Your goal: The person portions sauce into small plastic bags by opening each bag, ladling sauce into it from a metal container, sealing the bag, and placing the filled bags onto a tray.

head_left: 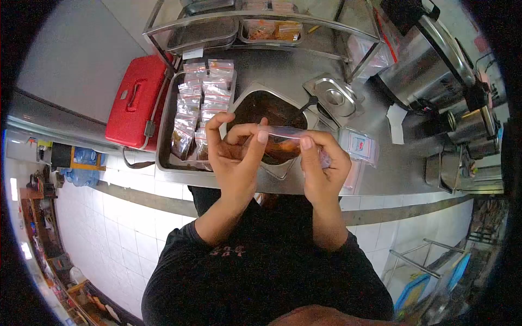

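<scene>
Between my two hands, a small clear zip-lock bag (284, 132) is stretched by its top edge. My left hand (239, 149) pinches one end with thumb and index finger, the other fingers raised. At the opposite end, my right hand (324, 162) pinches the edge, fingers curled. The bag's lower part is partly hidden, with something orange-brown showing below its edge. Behind the hands is a metal pan (232, 113) of dark brown food, a black-handled utensil (308, 104) resting in it. To the left, a metal tray (163, 146) holds rows of filled zip-lock bags (187, 106).
A red cooler box (136, 103) stands left of the tray. Right of the pan lie a steel lid (334, 96) and a stack of plastic bags (360, 148). Large steel pots (427, 62) stand at the right. A metal shelf (261, 20) spans the back, with trays on it.
</scene>
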